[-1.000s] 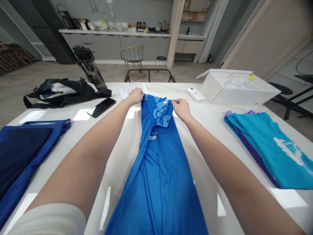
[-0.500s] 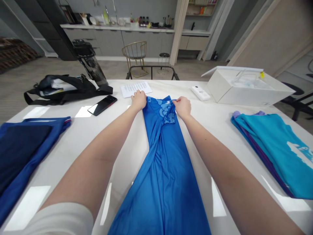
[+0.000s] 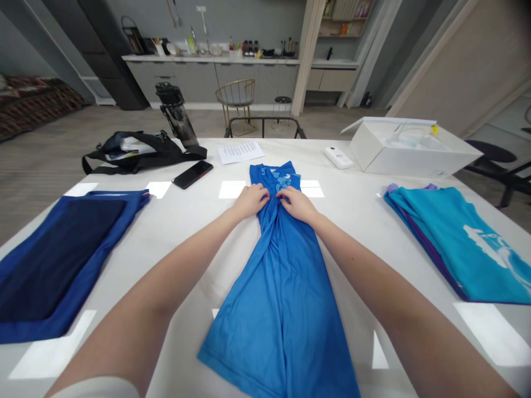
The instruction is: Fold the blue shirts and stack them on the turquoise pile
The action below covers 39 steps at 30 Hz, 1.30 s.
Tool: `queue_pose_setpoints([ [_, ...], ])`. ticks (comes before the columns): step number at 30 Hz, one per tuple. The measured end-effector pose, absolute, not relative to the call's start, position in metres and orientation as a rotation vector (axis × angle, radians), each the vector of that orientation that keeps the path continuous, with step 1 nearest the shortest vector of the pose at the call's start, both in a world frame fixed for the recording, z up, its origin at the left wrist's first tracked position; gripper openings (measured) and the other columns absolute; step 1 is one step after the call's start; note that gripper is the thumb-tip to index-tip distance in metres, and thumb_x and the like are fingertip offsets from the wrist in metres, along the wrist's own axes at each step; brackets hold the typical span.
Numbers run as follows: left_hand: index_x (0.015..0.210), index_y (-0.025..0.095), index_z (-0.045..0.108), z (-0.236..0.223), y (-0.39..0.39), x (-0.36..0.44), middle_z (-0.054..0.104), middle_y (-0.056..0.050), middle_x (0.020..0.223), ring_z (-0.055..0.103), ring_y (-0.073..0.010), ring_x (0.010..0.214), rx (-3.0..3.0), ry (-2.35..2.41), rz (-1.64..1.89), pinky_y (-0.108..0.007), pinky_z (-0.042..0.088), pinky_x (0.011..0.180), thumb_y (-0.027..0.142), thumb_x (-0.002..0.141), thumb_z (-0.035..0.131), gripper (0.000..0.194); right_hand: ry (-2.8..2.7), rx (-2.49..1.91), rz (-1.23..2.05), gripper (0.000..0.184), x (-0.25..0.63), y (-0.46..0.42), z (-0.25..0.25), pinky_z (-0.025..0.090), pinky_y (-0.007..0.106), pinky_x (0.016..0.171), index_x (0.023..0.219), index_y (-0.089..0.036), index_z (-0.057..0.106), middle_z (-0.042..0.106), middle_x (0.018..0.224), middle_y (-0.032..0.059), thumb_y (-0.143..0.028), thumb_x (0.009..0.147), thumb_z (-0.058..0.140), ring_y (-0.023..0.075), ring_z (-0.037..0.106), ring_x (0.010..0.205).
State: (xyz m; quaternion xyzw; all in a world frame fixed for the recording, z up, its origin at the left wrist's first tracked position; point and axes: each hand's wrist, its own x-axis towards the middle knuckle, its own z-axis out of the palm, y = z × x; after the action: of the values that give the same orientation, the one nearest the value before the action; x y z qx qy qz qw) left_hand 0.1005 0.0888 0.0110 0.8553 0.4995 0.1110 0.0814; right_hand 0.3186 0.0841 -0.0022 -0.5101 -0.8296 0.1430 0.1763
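A blue shirt [image 3: 286,298] lies lengthwise on the white table, its wide plain end toward me. Its narrow far end carries a lighter blue cloud-like pattern, and creases run down from the gathered part. My left hand [image 3: 252,200] is on the left side of that gathered part, fingers curled into the cloth. Opposite it, my right hand [image 3: 297,204] pinches the cloth just below the pattern. Only a small gap separates the two hands; the fingertips are partly hidden in the folds.
Folded dark blue clothes [image 3: 66,254] lie left, a turquoise folded pile [image 3: 452,237] right. Along the far edge are a black bag [image 3: 141,152], a bottle [image 3: 178,113], a phone [image 3: 192,174], a printed sheet [image 3: 240,152], a white device [image 3: 338,157] and an open white box [image 3: 406,157].
Both hands have let go of the shirt's far corners, come toward me and closer together, and now grip the cloth lower down. The view has shifted, showing more of the shirt's near hem.
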Motion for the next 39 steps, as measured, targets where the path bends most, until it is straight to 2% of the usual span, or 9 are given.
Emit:
queue_pose_setpoints([
  [4, 0.110, 0.024, 0.070, 0.014, 0.040, 0.100, 0.065, -0.009, 0.113, 0.062, -0.0261, 0.111, 2.523, 1.488, 0.373, -0.042, 0.047, 0.097, 0.035, 0.103, 0.048, 0.026, -2.427, -1.298, 0.369, 0.036, 0.317, 0.048, 0.001, 0.045, 0.031, 0.101, 0.129, -0.024, 0.068, 0.064, 0.124, 0.0076, -0.017, 0.097, 0.055, 0.0220, 0.062, 0.115],
  [7, 0.106, 0.024, 0.070, 0.013, -0.001, 0.102, 0.067, -0.008, 0.108, 0.065, -0.0250, 0.105, 2.465, 1.521, 0.443, -0.039, 0.049, 0.092, 0.038, 0.103, 0.047, 0.027, -2.557, -1.222, 0.253, 0.032, 0.309, 0.023, 0.009, 0.045, 0.031, 0.094, 0.128, -0.025, 0.070, 0.063, 0.121, 0.0080, -0.022, 0.100, 0.055, 0.0220, 0.062, 0.109],
  [11, 0.104, 0.025, 0.068, 0.015, -0.054, 0.104, 0.068, -0.008, 0.107, 0.066, -0.0267, 0.104, 2.429, 1.608, 0.373, -0.039, 0.050, 0.089, 0.045, 0.099, 0.055, 0.025, -2.715, -1.187, 0.065, 0.022, 0.299, -0.002, 0.017, 0.042, 0.032, 0.085, 0.115, -0.024, 0.074, 0.063, 0.114, 0.0082, -0.025, 0.101, 0.057, 0.0231, 0.061, 0.105],
  [16, 0.101, 0.020, 0.067, 0.021, -0.101, 0.105, 0.071, -0.009, 0.106, 0.068, -0.0270, 0.102, 2.302, 1.774, 0.288, -0.037, 0.049, 0.087, 0.033, 0.095, 0.058, 0.017, -2.726, -1.228, -0.058, 0.019, 0.295, -0.033, 0.019, 0.038, 0.033, 0.078, 0.113, -0.021, 0.072, 0.064, 0.114, 0.0098, -0.025, 0.102, 0.057, 0.0236, 0.060, 0.100],
  [23, 0.103, 0.022, 0.068, 0.027, -0.148, 0.103, 0.077, -0.005, 0.099, 0.071, -0.0253, 0.097, 2.165, 1.867, 0.325, -0.035, 0.046, 0.085, 0.028, 0.093, 0.060, 0.014, -2.734, -1.152, -0.070, 0.019, 0.283, -0.087, 0.015, 0.036, 0.034, 0.079, 0.114, -0.021, 0.069, 0.064, 0.111, 0.0086, -0.020, 0.102, 0.055, 0.0230, 0.060, 0.099],
  [26, 0.105, 0.021, 0.067, 0.028, -0.177, 0.096, 0.077, -0.005, 0.099, 0.072, -0.0260, 0.096, 2.212, 1.940, 0.319, -0.037, 0.045, 0.085, 0.024, 0.094, 0.057, 0.015, -2.656, -1.275, -0.031, 0.017, 0.286, -0.098, 0.012, 0.037, 0.033, 0.080, 0.110, -0.020, 0.069, 0.064, 0.113, 0.0098, -0.019, 0.102, 0.053, 0.0237, 0.059, 0.101],
  [30, 0.101, 0.019, 0.067, 0.024, -0.227, 0.084, 0.076, -0.006, 0.095, 0.072, -0.0268, 0.093, 2.275, 1.979, 0.263, -0.040, 0.043, 0.084, 0.022, 0.096, 0.055, 0.013, -2.498, -1.483, -0.049, 0.019, 0.296, -0.107, 0.011, 0.037, 0.034, 0.078, 0.114, -0.019, 0.067, 0.064, 0.115, 0.0103, -0.017, 0.100, 0.054, 0.0243, 0.059, 0.097],
  [33, 0.101, 0.019, 0.067, 0.021, -0.263, 0.080, 0.075, -0.005, 0.095, 0.070, -0.0257, 0.089, 2.338, 1.982, 0.426, -0.040, 0.043, 0.083, 0.020, 0.098, 0.056, 0.012, -2.520, -1.412, -0.054, 0.020, 0.296, -0.122, 0.011, 0.037, 0.034, 0.078, 0.116, -0.019, 0.067, 0.063, 0.114, 0.0102, -0.019, 0.099, 0.057, 0.0242, 0.059, 0.097],
  [39, 0.109, 0.018, 0.067, 0.023, -0.308, 0.082, 0.068, -0.005, 0.089, 0.063, -0.0233, 0.083, 2.507, 1.796, 0.893, -0.038, 0.044, 0.082, 0.012, 0.096, 0.059, 0.017, -2.711, -0.908, -0.053, 0.018, 0.278, -0.174, 0.010, 0.034, 0.035, 0.082, 0.112, -0.022, 0.070, 0.063, 0.102, 0.0061, -0.019, 0.097, 0.062, 0.0212, 0.056, 0.091],
])
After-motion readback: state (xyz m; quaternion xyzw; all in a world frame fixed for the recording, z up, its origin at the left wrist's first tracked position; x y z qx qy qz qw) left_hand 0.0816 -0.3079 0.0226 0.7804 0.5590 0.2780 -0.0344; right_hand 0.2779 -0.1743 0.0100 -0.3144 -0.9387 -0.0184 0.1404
